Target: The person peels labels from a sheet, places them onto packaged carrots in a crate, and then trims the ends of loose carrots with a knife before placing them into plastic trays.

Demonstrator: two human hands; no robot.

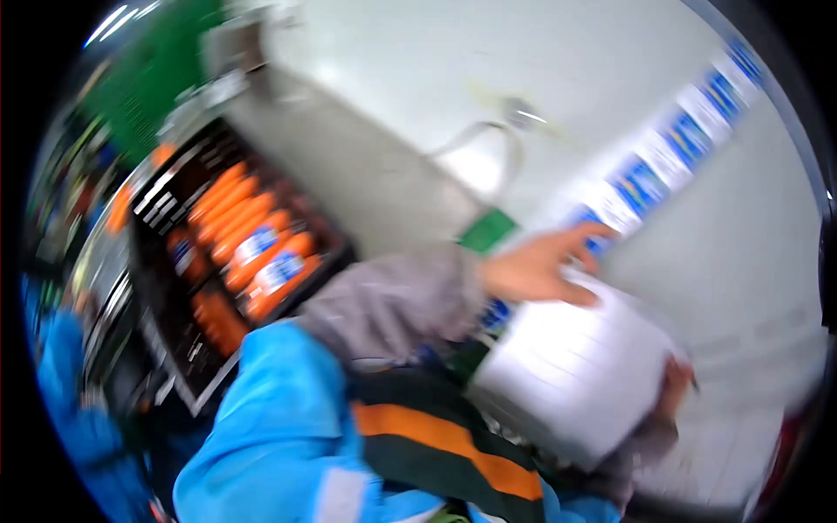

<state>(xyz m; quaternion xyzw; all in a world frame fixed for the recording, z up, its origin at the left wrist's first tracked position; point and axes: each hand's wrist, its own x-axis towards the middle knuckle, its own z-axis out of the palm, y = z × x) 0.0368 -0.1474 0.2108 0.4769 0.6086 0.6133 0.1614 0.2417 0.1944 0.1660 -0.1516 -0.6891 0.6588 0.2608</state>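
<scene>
A large white roll or stack of paper (580,362) is close in front of my body, its surface blurred by motion. My right hand (673,390) grips its right side, with most of the fingers hidden behind it. Over its upper left edge reaches my left hand (545,268), thumb and fingers apart. The thumb overlaps the white paper, while the index fingertip is at the lower end of a long strip of blue and white labels (643,187). That strip runs up and right across the pale table (741,253).
At left, a black crate (161,327) holds several orange bottles (261,240) with blue and white labels. A small green piece (488,231) lies beside my left wrist. Behind the crate is a green panel (144,91). A person's blue sleeve (65,375) shows at far left.
</scene>
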